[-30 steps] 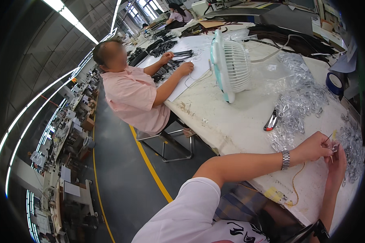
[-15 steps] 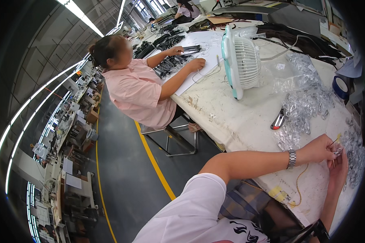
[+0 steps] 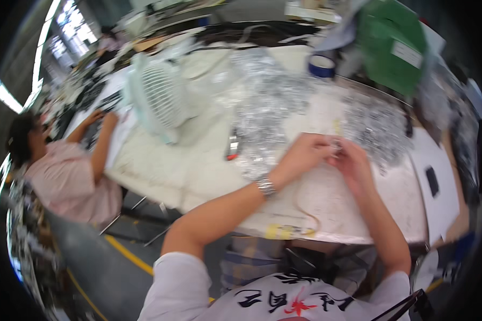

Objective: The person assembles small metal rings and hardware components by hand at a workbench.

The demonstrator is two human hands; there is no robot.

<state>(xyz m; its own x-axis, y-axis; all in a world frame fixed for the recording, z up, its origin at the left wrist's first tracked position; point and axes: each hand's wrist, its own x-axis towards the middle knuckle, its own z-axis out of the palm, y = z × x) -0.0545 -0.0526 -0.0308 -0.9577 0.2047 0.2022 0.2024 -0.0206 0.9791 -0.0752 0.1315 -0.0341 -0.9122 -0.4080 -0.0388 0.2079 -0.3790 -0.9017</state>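
My left hand point(image 3: 304, 155), with a metal-banded watch point(image 3: 265, 185) on its wrist, is closed with its fingertips against those of my right hand point(image 3: 355, 165). Pinched between them is a small silver metal clasp point(image 3: 335, 146), blurred by motion. A thin yellowish cord point(image 3: 303, 207) trails over the table below my hands; its upper end is lost near the fingers. Just beyond my right hand spreads a pile of loose silver metal clasps point(image 3: 377, 125). Clear plastic bags of similar metal pieces point(image 3: 268, 104) lie ahead of my left hand.
A red-and-black utility knife point(image 3: 232, 145) lies beside the bags. A pale green fan point(image 3: 158, 99) stands farther left on the white table point(image 3: 198, 176). Blue tape point(image 3: 321, 65) and a green container point(image 3: 393, 45) are at the back right. A person in pink point(image 3: 75, 171) works at the left.
My view has swung to the right, so my hands now appear nearer the middle and the right arm shows fully. Both hands stay together at the clasp.
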